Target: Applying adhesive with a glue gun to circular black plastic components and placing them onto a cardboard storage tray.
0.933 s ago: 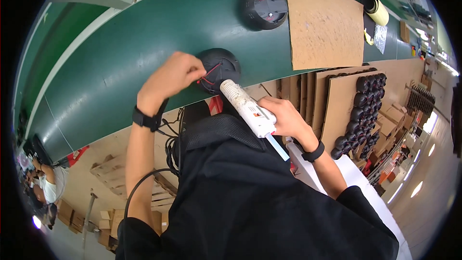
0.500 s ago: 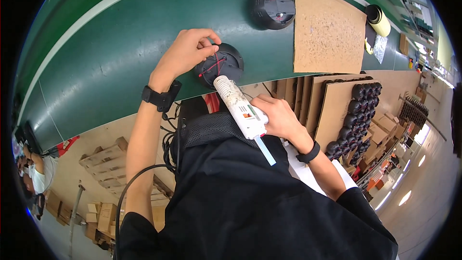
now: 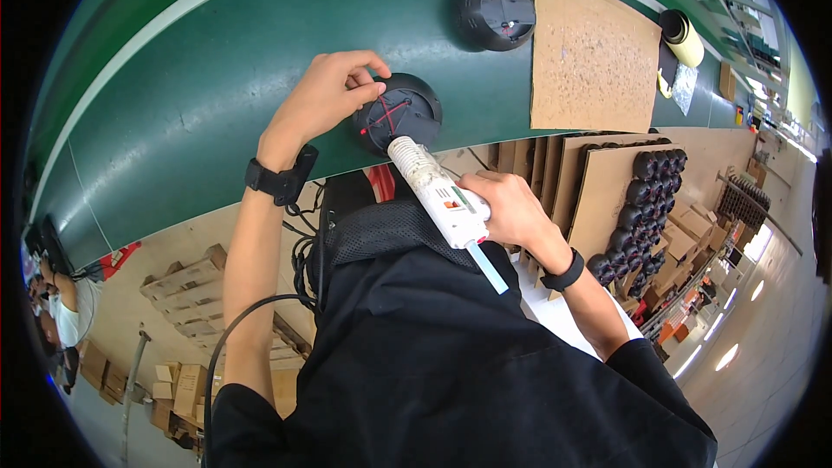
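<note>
A round black part (image 3: pixel 407 110) with red and black wires lies on the green conveyor belt (image 3: pixel 191 95) near its front edge. My left hand (image 3: pixel 325 95) rests on its left rim, fingers curled over it. My right hand (image 3: pixel 503 208) grips a white glue gun (image 3: pixel 438 195) whose nozzle points at the lower right edge of the part. A clear glue stick juts from the gun's back end. A second round black part (image 3: pixel 498 13) with a red wire sits farther along the belt.
A brown cardboard sheet (image 3: pixel 594 56) lies on the belt at the right, a yellow tape roll (image 3: pixel 685 35) beyond it. Cardboard trays with several black round parts (image 3: pixel 646 199) stand beside me on the right. Wooden pallets (image 3: pixel 186 282) and boxes lie on the floor at left.
The black part has travelled along the belt with my left hand staying on it. My right hand kept the glue gun's nozzle at the part's edge.
</note>
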`<state>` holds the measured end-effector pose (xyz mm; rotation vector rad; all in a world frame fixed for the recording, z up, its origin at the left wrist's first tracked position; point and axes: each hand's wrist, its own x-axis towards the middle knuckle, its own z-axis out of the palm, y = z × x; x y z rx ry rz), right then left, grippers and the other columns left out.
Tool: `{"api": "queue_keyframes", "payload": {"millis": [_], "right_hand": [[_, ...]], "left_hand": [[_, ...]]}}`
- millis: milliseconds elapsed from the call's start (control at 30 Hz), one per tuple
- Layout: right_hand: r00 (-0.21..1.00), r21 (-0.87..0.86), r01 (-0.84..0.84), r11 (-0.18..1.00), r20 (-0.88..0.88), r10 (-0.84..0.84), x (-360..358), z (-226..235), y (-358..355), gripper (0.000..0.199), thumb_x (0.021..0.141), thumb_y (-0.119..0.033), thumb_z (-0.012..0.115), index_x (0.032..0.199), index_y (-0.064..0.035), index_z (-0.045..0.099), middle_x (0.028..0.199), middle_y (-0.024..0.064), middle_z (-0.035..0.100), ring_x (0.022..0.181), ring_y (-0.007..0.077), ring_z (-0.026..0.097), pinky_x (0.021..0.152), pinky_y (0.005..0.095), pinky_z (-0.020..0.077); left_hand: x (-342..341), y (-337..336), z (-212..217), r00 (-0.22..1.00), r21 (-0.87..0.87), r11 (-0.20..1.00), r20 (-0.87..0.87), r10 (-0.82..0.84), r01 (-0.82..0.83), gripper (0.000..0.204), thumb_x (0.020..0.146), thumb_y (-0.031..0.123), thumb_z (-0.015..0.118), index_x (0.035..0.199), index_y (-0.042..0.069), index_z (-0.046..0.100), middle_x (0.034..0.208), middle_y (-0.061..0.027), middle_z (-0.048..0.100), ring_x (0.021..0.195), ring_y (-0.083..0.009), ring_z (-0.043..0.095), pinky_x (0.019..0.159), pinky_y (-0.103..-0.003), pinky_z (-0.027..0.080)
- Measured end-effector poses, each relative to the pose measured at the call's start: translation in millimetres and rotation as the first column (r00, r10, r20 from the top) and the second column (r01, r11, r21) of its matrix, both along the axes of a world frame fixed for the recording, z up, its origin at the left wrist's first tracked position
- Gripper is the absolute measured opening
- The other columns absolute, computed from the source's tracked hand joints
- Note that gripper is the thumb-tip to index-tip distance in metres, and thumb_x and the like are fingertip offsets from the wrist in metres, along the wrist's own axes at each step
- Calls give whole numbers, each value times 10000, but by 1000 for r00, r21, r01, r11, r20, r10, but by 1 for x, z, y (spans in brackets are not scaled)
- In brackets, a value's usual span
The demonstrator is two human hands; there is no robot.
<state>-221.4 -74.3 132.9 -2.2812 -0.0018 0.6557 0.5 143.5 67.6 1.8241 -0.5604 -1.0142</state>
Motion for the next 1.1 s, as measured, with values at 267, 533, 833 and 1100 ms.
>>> {"api": "queue_keyframes", "payload": {"millis": [267, 533, 833, 1100], "right_hand": [[998, -39, 1, 999, -60, -3, 0, 2, -4, 372, 667, -172, 776, 989, -20, 668, 842, 161, 660, 803, 379, 652, 700, 441, 527], [999, 61, 38, 997, -2, -38, 4, 11, -2, 376, 713, -244, 790, 1011, -55, 659, 857, 165, 674, 791, 390, 664, 680, 443, 529], [954, 63, 222, 973, -221, -203, 23, 39, 3, 353, 758, -217, 769, 1039, -18, 692, 880, 238, 691, 856, 410, 683, 748, 404, 548], [945, 173, 323, 930, -109, -308, -12, 45, -47, 334, 766, -105, 716, 1078, 6, 680, 908, 192, 709, 828, 295, 712, 766, 343, 536]], "left_hand": [[-12, 25, 9, 999, 49, 998, -11, 47, -47, 166, 900, 84, 689, 1051, 14, 684, 732, -25, 633, 645, -98, 558, 618, -260, 477], [-19, 40, 12, 990, 85, 988, -37, 136, -132, 176, 891, 99, 700, 1045, 16, 693, 721, -40, 643, 667, -120, 581, 664, -289, 491], [-25, 46, 0, 980, 51, 979, 29, 197, -198, 229, 917, 101, 690, 1133, 27, 672, 939, -70, 702, 891, -142, 655, 755, -288, 525], [-44, 82, -56, 975, 334, 940, 223, -10, -67, 579, 791, 82, 750, 1338, 94, 561, 1177, -161, 675, 1099, -329, 653, 882, -413, 533]]}}
